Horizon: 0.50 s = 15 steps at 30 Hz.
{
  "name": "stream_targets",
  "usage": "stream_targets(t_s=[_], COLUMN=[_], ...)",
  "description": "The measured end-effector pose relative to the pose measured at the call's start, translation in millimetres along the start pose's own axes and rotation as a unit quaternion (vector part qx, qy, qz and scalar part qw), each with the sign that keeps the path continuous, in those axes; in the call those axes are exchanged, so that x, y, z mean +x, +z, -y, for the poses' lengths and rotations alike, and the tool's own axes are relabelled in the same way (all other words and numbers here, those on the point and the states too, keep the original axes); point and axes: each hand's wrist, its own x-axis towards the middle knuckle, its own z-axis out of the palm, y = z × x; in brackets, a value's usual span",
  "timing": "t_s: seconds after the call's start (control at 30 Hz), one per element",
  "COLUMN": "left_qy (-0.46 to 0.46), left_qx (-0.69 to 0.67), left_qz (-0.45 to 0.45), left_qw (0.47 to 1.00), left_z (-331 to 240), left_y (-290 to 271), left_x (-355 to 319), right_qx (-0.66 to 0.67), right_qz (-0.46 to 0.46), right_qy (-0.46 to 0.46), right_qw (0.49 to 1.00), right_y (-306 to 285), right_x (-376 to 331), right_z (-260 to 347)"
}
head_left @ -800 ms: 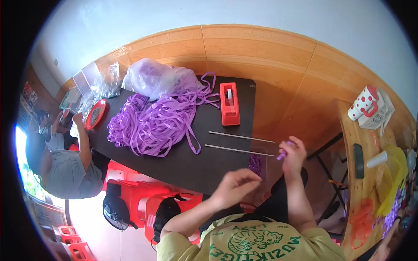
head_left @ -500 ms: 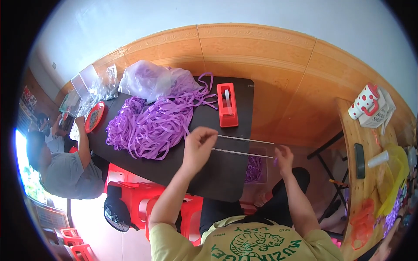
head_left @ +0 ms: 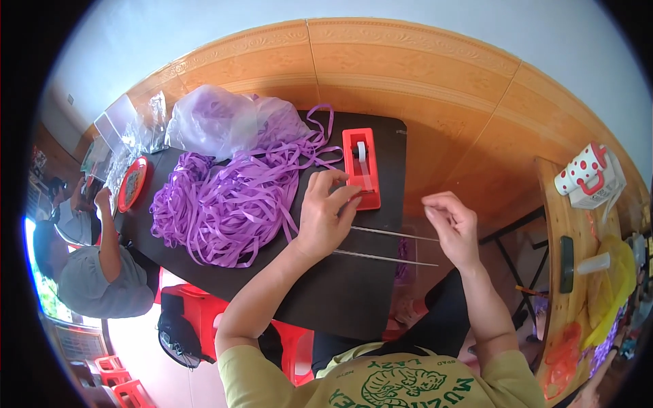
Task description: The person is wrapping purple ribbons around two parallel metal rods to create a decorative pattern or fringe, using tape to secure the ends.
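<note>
- Just ahead of the left hand point(head_left: 325, 221) stands a red tape dispenser point(head_left: 361, 168) on the black table point(head_left: 340, 299); the fingertips of this hand reach its near edge and seem to pinch at the tape end, though the grip itself is too small to make out.
- To the right of that hand, and a little apart from it, the right hand point(head_left: 452, 228) hovers past the table's edge with its fingers curled and thumb and forefinger drawn close together; whether anything sits between them cannot be told.
- Under and between the two hands lie two thin pale sticks point(head_left: 388, 245), side by side and nearly parallel, running from beneath the left palm toward the right hand and out past the table's edge.
- To the left of the left hand, touching its wrist side, spreads a loose heap of purple ribbon strips point(head_left: 224, 204); a few strands loop up toward the dispenser.
- Beyond the heap, farther from the hands, rests a clear plastic bag point(head_left: 218, 126) with more purple inside.
- Well to the left of both hands, at the table's far end, a second person point(head_left: 88, 279) in a grey top sits with an arm up by a round red tray point(head_left: 131, 183).
- Far off to the right of the right hand, a wooden side surface point(head_left: 554, 272) carries a white mug with red dots point(head_left: 583, 175) and a dark flat phone-like slab point(head_left: 566, 264).
</note>
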Motion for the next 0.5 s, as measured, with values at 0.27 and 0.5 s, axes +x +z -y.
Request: stream_targets(t_s=[0.27, 0.5], left_qy=[0.007, -0.068], left_qx=[-0.027, -0.119], left_qz=[-0.004, -0.010], left_qw=[1.000, 0.991], left_z=[12, 15], left_y=[11, 17], left_x=[0, -4], right_qx=[-0.017, 0.020], right_qz=[0.080, 0.131], right_qy=[0.004, 0.063], right_qw=[0.997, 0.989], right_y=[51, 68], right_x=[58, 78], right_z=[4, 4])
